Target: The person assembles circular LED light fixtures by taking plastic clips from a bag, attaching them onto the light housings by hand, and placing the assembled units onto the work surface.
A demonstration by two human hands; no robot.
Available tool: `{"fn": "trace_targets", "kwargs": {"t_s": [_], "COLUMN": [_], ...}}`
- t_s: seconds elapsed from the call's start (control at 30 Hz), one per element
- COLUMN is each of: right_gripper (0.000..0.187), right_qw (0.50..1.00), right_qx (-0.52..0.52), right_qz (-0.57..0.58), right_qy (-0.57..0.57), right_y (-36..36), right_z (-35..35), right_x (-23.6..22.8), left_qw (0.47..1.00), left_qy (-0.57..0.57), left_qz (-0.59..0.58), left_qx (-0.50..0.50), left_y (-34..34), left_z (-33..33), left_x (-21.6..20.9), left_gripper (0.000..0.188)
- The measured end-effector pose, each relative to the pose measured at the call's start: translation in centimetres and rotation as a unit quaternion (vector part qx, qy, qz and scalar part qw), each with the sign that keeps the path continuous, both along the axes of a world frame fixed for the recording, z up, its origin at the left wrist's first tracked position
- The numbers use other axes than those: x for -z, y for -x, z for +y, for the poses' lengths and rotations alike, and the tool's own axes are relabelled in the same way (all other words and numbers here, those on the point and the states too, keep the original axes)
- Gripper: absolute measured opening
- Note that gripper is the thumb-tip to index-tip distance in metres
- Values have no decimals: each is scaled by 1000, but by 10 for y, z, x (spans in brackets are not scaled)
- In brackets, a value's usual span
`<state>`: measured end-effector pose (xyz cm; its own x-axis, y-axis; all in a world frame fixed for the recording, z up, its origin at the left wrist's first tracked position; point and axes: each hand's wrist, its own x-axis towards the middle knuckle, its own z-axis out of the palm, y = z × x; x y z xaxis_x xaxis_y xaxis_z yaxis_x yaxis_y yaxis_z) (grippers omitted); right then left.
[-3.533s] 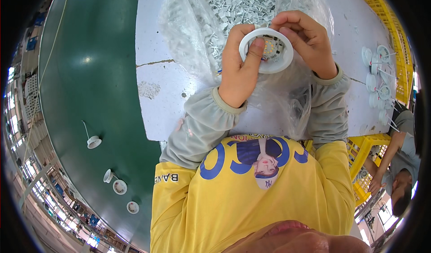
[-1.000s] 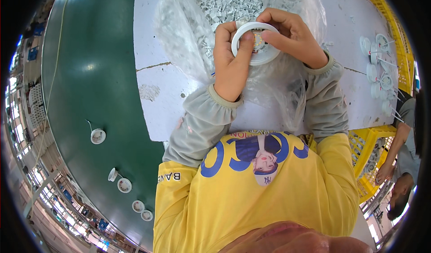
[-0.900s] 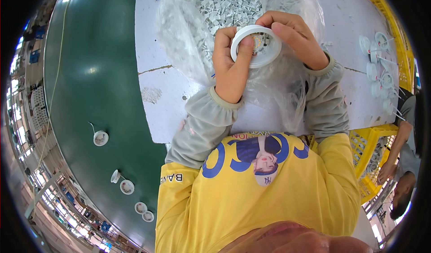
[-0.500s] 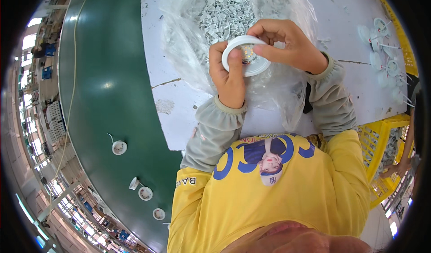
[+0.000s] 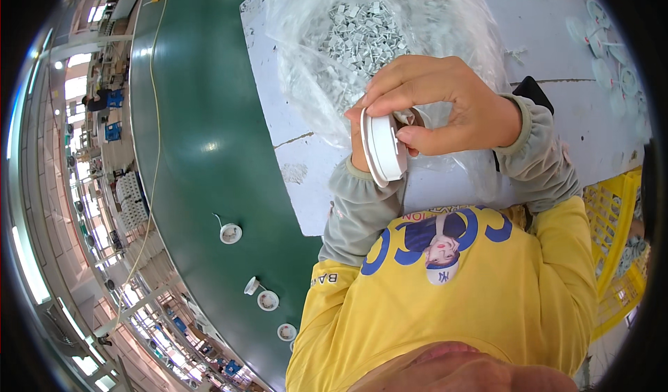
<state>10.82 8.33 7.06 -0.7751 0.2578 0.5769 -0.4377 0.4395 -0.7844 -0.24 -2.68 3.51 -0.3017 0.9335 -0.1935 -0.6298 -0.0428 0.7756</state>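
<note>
"Fingers first: what are they holding?"

"Let me go left to right. Well left of the fingers is a green table (image 5: 202,106), with small round dishes (image 5: 230,234) lying on it. Closer in is the left hand (image 5: 357,147), mostly hidden, so I can't tell whether its fingers are spread or gripping."

"And the white cup (image 5: 384,148)?"

"Between the hands, tipped on its side with the wide rim facing left. The right hand (image 5: 456,103) has it in a narrow pinch: forefinger near the top edge, thumb against the right side (whatever is inside is turned out of sight)."

"What's beyond those fingertips?"

"A clear plastic bag (image 5: 299,58) holding a heap of small pale clips (image 5: 365,37). Right of the fingers, past the wrist, lies something black (image 5: 534,94), then pale round parts (image 5: 618,79). Lower right, well away, is a yellow crate (image 5: 605,218)."

"What might go wrong?"

"The cup could slip, I'd say, if the thumb slid off that smooth side while the hidden hand gave no support. And the right sleeve (image 5: 532,152) might drag the loose plastic and spill clips."
</note>
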Motion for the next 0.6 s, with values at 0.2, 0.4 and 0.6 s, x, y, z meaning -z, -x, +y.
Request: {"fn": "trace_targets", "kwargs": {"t_s": [0.2, 0.4, 0.6], "right_gripper": [26, 24, 23], "right_qw": [998, 991, 989], "right_qx": [48, 102, 115], "right_qz": [38, 28, 43], "right_qy": [-20, -81, -84], "right_y": [2, 0, 5], "right_z": [-5, -9, -9], "right_x": [-3, -5, 3], "left_qw": [986, 883, 998], "left_qy": [42, -94, -38], "left_qz": [-159, -459, -32], "left_qx": [-13, 36, 38], "left_y": [4, 3, 12], "left_z": [10, 4, 12], "left_x": [11, 21, 39], "left_gripper": [71, 58, 50]}}
